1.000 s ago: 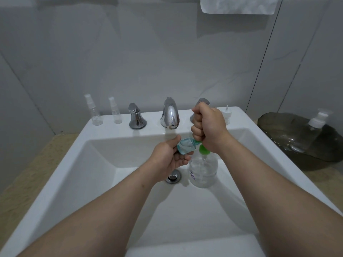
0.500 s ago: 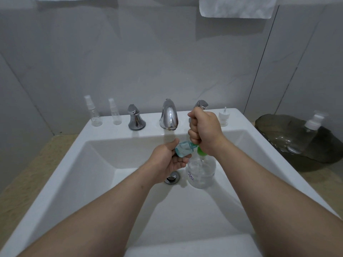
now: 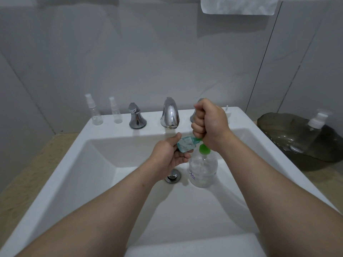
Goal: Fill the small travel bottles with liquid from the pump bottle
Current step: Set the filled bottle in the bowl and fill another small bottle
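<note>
The small travel bottle (image 3: 185, 144), teal and see-through, lies tilted on its side just left of centre in the frame, its mouth turned toward the nozzle of the pump bottle (image 3: 203, 169). My left hand (image 3: 170, 154) cradles it: fingers curled underneath, thumb laid along the top. I see some liquid inside but cannot tell how high it stands.

The pump bottle stands upright in the basin of the sink (image 3: 61, 173), just right of the drain (image 3: 173, 178), with its green collar (image 3: 204, 148) showing under my fist. My right hand (image 3: 209, 125) is wrapped tight around the pump head, which it hides completely.

I judge this to be the filling step itself, pumping into the first small bottle. The next move calls for a slow, full press while I hold the bottle's mouth steady against the nozzle, since the opening is narrow and any drift would send liquid into the basin.

On the sink ledge at upper left stand two clear spray bottles (image 3: 93, 112) (image 3: 115, 113), capped and seemingly empty, which I take as waiting their turn. The tap (image 3: 170, 114) rises behind my hands, and a small white spray top (image 3: 228, 111) sits beyond my right hand. At far right, a second pump bottle (image 3: 313, 130) lies in a dark bowl (image 3: 269, 119) on the worktop (image 3: 27, 169).
</note>
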